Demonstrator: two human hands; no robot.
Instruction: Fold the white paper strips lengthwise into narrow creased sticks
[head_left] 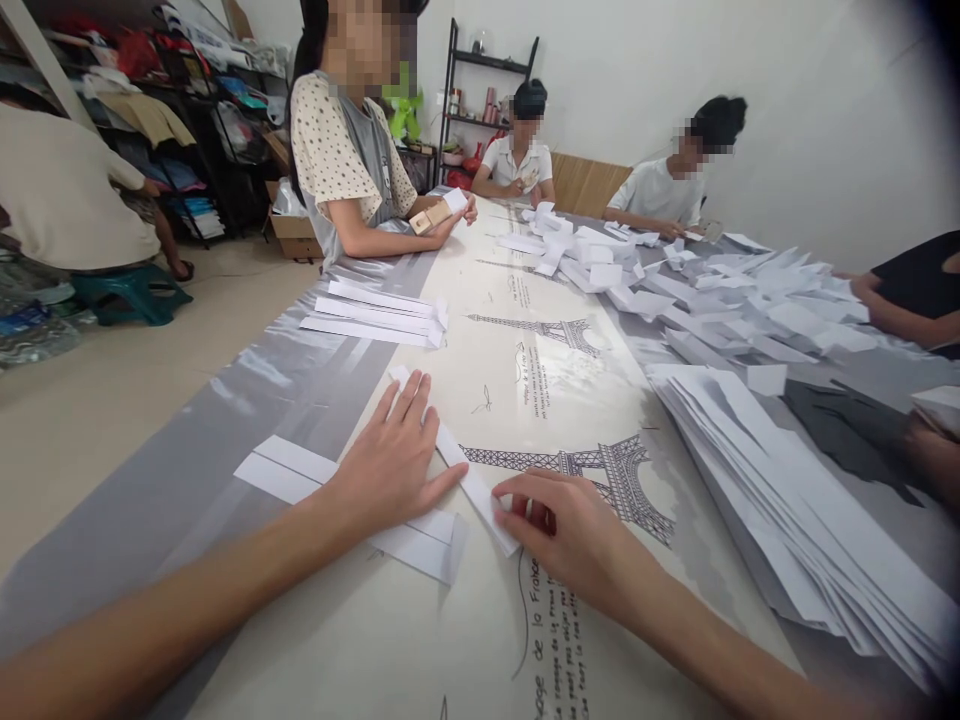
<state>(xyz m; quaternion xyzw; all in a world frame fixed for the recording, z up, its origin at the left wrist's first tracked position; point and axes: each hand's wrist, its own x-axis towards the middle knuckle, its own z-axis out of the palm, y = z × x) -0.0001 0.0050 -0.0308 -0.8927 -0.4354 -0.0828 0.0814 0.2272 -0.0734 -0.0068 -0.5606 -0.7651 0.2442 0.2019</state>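
Note:
A narrow white paper strip (474, 490) lies slantwise on the printed table cover, between my two hands. My left hand (397, 450) rests flat with fingers stretched out, its fingertips over the strip's far part. The near end of that strip is pinched between the thumb and fingers of my right hand (562, 520). Partly under my left wrist lies a wider white paper piece (420, 548) with a dark line along it; my forearm hides its middle. Beyond my left hand are several long white strips (375, 315) laid side by side.
A stack of long white papers (780, 510) lies to the right. Behind it spreads a heap of folded white papers (712, 285). A person at the left side (360, 170) holds a small wooden block (435, 215) with white paper. Other people sit around the far and right sides.

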